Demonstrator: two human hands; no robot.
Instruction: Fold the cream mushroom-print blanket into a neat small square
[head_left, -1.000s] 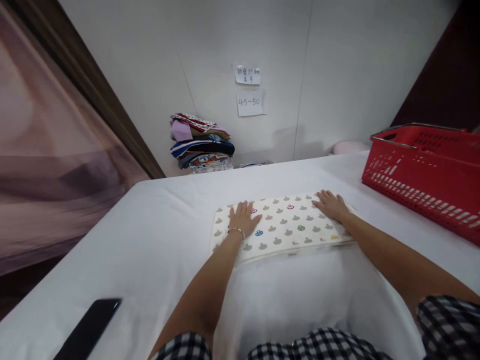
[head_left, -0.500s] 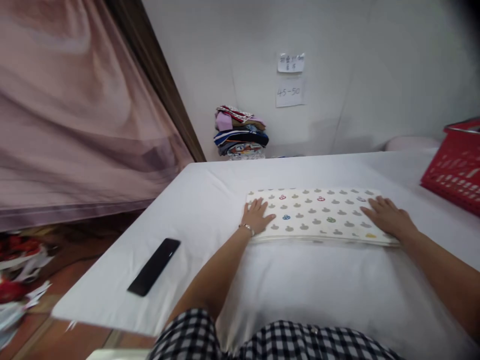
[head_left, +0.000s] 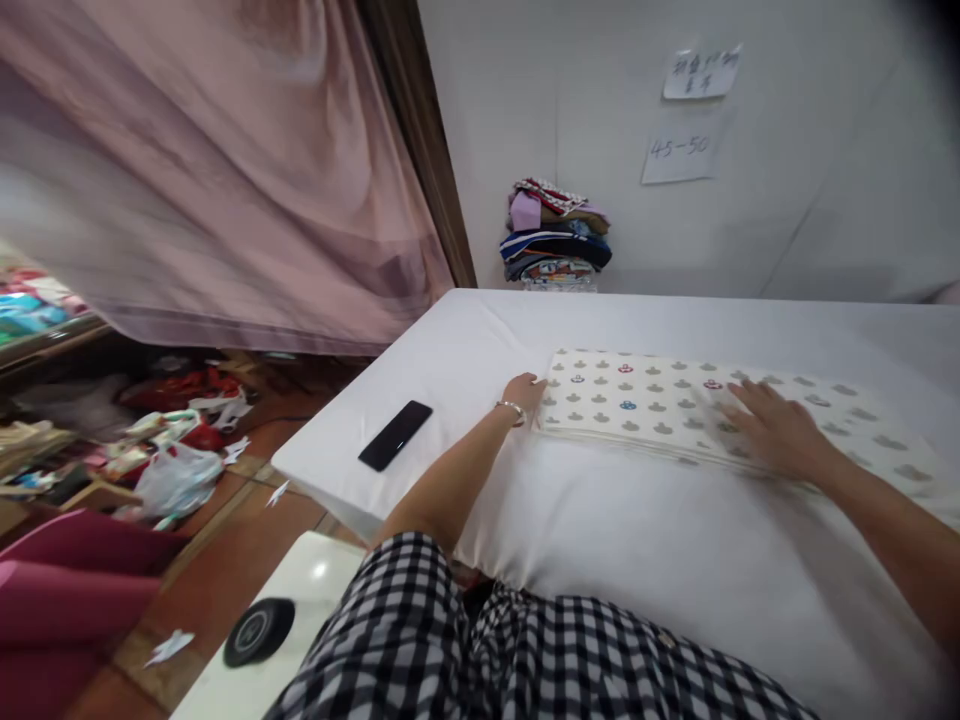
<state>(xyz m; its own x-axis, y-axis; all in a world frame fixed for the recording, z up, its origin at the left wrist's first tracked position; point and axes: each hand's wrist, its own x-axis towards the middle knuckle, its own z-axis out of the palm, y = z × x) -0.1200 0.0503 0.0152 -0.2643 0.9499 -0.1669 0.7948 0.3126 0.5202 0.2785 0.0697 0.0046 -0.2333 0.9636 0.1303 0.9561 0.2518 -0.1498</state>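
Note:
A folded white cloth [head_left: 667, 400] lies flat on the white-covered table, printed with rows of small grey shapes and a few red and blue ones. At its left edge is my left hand [head_left: 527, 394], a bracelet on the wrist, with its fingers curled in at the layers; the fingertips are partly hidden. My right hand [head_left: 776, 430] rests on top of the cloth, right of its middle, palm down with fingers stretched out. The cloth's right end runs on past that hand.
A black phone [head_left: 395, 435] lies on the table [head_left: 480, 340] to the left. Folded clothes [head_left: 556, 240] are piled by the wall beyond the far edge. A pink curtain [head_left: 300, 200] hangs at left. Below stand a pale surface with a black round object [head_left: 259, 632] and floor clutter.
The view has swung left, so the red basket is out of sight. My left hand has gone from lying flat on the cloth to curling at its left edge. My right hand has slid inward.

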